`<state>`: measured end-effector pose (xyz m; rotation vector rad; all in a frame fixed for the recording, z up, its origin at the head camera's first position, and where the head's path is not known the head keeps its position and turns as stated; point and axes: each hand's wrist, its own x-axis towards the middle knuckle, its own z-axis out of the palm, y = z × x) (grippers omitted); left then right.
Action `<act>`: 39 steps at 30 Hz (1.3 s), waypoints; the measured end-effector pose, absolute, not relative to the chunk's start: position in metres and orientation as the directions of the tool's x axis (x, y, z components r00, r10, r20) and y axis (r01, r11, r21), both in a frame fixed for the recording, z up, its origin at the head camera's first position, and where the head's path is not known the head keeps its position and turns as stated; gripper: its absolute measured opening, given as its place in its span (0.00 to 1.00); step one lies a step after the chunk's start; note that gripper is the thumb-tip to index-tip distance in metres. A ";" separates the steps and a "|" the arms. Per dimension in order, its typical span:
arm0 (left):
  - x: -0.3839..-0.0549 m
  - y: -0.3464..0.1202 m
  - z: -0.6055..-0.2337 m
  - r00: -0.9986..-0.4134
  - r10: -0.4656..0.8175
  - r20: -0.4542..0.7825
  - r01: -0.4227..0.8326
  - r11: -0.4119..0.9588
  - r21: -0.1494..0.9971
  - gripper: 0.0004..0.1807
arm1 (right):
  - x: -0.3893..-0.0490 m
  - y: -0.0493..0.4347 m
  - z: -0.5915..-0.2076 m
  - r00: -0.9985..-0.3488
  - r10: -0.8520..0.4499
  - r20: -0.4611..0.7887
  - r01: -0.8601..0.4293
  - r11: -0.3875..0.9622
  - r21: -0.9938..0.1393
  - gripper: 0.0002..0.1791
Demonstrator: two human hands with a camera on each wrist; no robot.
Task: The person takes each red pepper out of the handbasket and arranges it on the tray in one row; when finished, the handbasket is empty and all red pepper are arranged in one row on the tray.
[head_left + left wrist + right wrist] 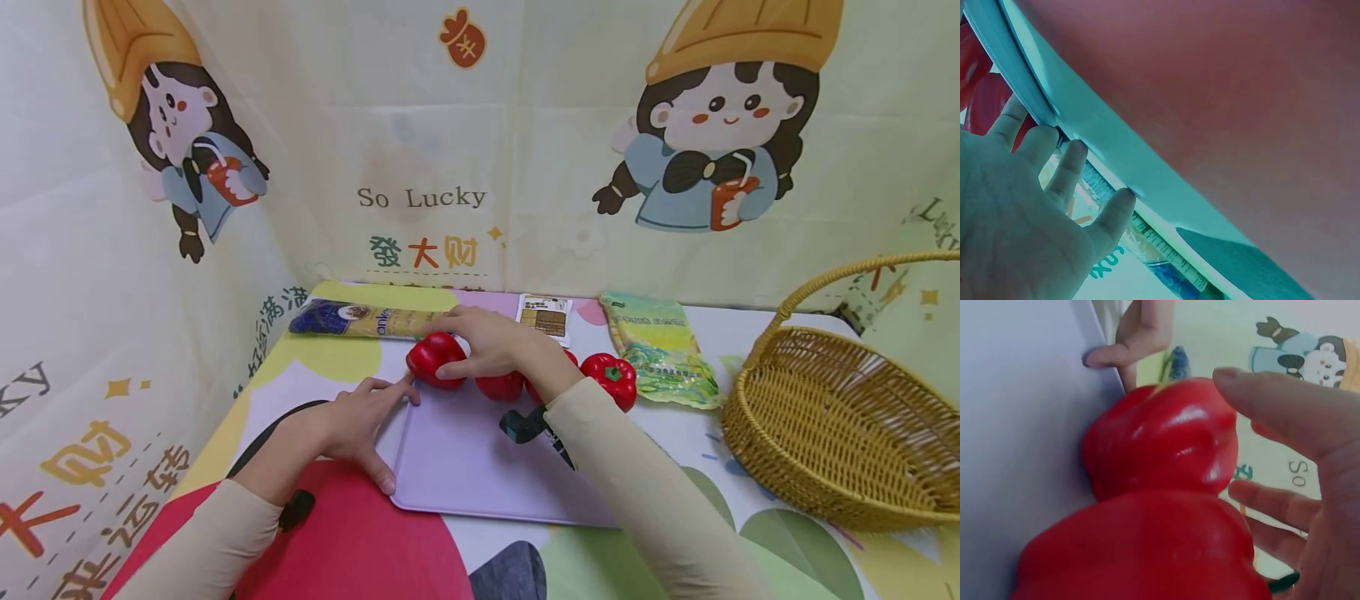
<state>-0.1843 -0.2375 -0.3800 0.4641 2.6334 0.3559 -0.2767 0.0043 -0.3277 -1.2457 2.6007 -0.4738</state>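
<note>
A lilac tray (495, 467) lies flat, with several red bell peppers lined up along its far side. My left hand (352, 429) is spread at the tray's left edge, thumb by the near corner and fingertips by the far one. Above the leftmost red bell pepper (429, 360), my right hand (491, 337) arches with its thumb in front. In the right wrist view that hand's thumb overlaps the pepper (1166, 437), its fingers are fairly straight, and background shows between hand and pepper. The right arm partly hides the middle peppers; another pepper (613, 379) sits right of it.
A blue-and-yellow pasta packet (360, 319) lies at the back left. Behind the peppers are a small brown-and-white packet (545, 318) and a green-yellow bag (663, 350). A wicker basket (840, 417) with a tall handle stands at right. Printed cloth walls surround the table.
</note>
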 end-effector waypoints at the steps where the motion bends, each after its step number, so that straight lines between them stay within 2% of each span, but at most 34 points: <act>1: -0.184 -0.238 -0.380 -0.847 0.379 -0.373 0.266 0.909 0.320 0.66 | -0.276 0.002 -0.327 -0.621 -0.781 -0.065 -0.715 0.599 -0.361 0.37; 7: -0.183 -0.239 -0.380 -0.848 0.390 -0.358 0.273 0.902 0.335 0.66 | -0.272 -0.007 -0.328 -0.647 -0.757 -0.089 -0.710 0.642 -0.290 0.35; 13: -0.184 -0.239 -0.379 -0.849 0.388 -0.358 0.276 0.904 0.325 0.74 | -0.271 -0.014 -0.333 -0.682 -0.726 -0.086 -0.686 0.676 -0.267 0.34; 16: -0.184 -0.239 -0.378 -0.849 0.382 -0.364 0.269 0.907 0.325 0.77 | -0.271 -0.017 -0.334 -0.689 -0.718 -0.096 -0.672 0.683 -0.287 0.32; 22: -0.184 -0.239 -0.380 -0.851 0.379 -0.363 0.264 0.907 0.328 0.76 | -0.270 -0.018 -0.333 -0.683 -0.722 -0.111 -0.658 0.674 -0.335 0.30; 29: -0.185 -0.238 -0.380 -0.851 0.383 -0.359 0.270 0.906 0.325 0.77 | -0.267 -0.014 -0.328 -0.648 -0.753 -0.114 -0.669 0.634 -0.388 0.29; 32: -0.185 -0.237 -0.379 -0.848 0.386 -0.363 0.270 0.905 0.330 0.78 | -0.266 -0.012 -0.327 -0.629 -0.770 -0.110 -0.683 0.614 -0.395 0.33; 37: -0.186 -0.237 -0.380 -0.848 0.383 -0.365 0.262 0.904 0.338 0.79 | -0.266 -0.009 -0.326 -0.612 -0.781 -0.126 -0.688 0.604 -0.402 0.50; 39: -0.186 -0.238 -0.380 -0.848 0.384 -0.365 0.264 0.903 0.338 0.79 | -0.266 -0.008 -0.327 -0.607 -0.782 -0.142 -0.687 0.606 -0.402 0.52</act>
